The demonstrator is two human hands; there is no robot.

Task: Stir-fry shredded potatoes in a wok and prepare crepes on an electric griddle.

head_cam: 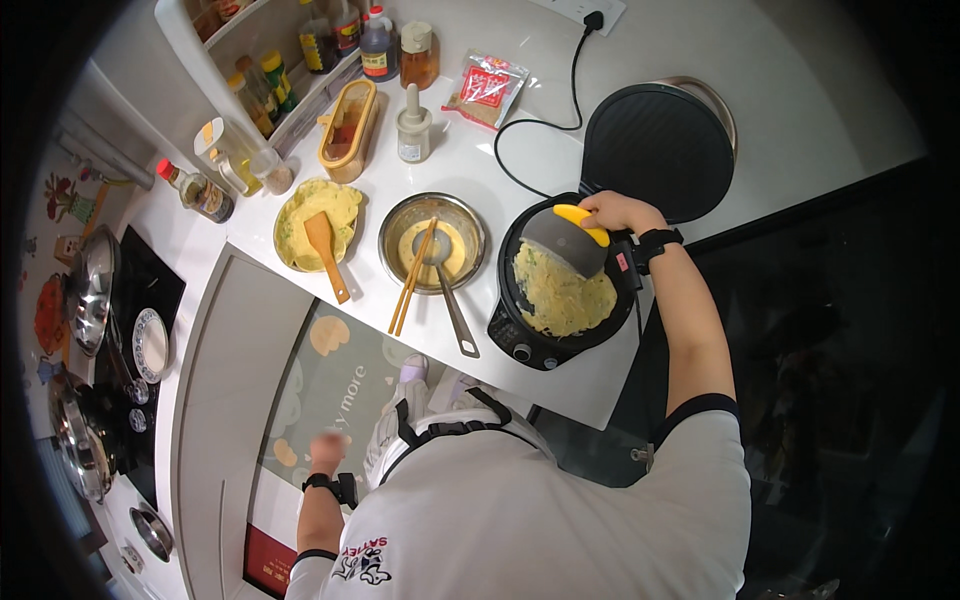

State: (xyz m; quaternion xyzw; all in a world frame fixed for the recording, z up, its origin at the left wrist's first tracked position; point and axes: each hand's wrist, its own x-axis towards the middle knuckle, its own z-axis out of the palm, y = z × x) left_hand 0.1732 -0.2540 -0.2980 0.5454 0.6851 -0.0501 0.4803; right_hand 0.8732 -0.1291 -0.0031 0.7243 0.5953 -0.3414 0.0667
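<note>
My right hand (621, 211) grips the yellow handle of a grey half-round dough scraper (562, 241). The scraper's blade lies over the upper part of a yellow pancake with green flecks (562, 296) in a black electric griddle (501, 319). Behind it, the griddle's ribbed lid (660, 150) stands open. Down by my side hangs my left hand (328, 450), blurred and away from the counter; its fingers cannot be made out. A steel bowl of batter (480, 236) sits left of the griddle, with wooden chopsticks (412, 281) and a steel ladle (454, 311) resting in it.
A plate of cooked pancakes (300, 236) holds a wooden spatula (322, 251). Behind are an oil brush bottle (413, 135), a lidded seasoning box (349, 131), a sesame packet (486, 86) and sauce bottles (379, 52). A black power cord (501, 135) crosses the counter. Pans stand on the hob (154, 259) at left.
</note>
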